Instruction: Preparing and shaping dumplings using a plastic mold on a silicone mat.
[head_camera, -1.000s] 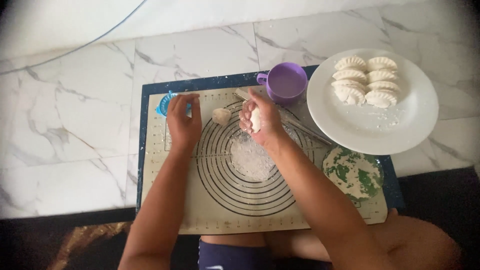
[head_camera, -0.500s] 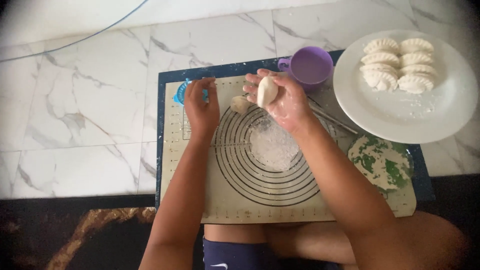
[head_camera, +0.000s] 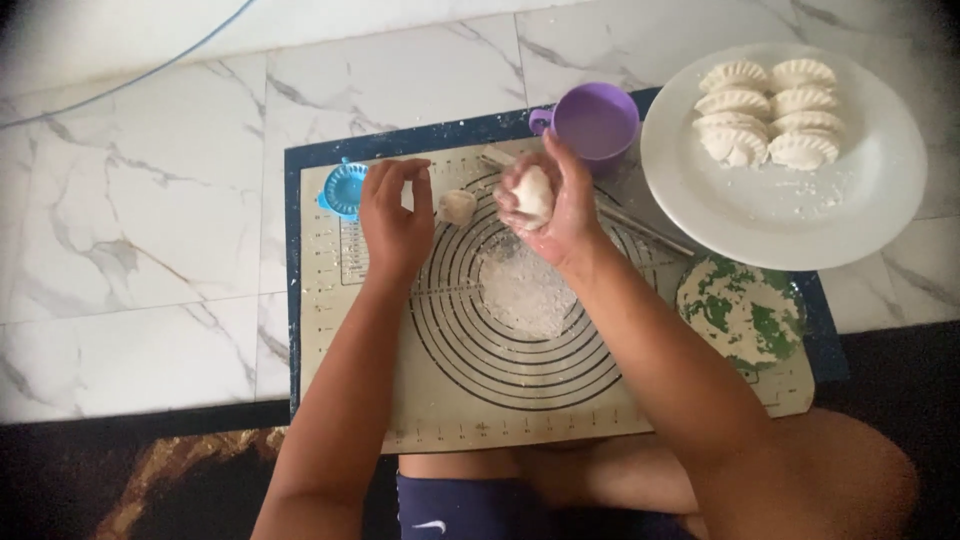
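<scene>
Marble floor (head_camera: 130, 250) carries everything; the person sits at its near edge.

Pastry mat (head_camera: 350, 330), cream with a dark blue border and ringed guide circles, lies flat on the floor. Floured patch at the ring centre.

White plate (head_camera: 780, 215), right of the mat's far corner, holds six pleated dumplings (head_camera: 765, 115) in two columns, touching one another.

Flat round lid or dish with green pattern (head_camera: 745, 310), floured, on the mat's right edge just below the plate.

Purple cup (head_camera: 597, 120) at the mat's far edge, just beyond the right hand.

Right hand (head_camera: 555, 205) raised over the rings, fingers curled around a pale filled dumpling (head_camera: 533, 195), gripping it.

Left hand (head_camera: 395, 215) rests near the mat's far left, fingers loosely bent, holding nothing that shows.

Blue dumpling press (head_camera: 343, 188) just left of it, near the fingertips. Small dough ball (head_camera: 458, 205) lies between the two hands on the mat.

Judgement: one piece shaped and in hand; step looks like finishing or sealing. Next calls for a gentle grip, so the seam does not split, and a free spot on the plate.
</scene>
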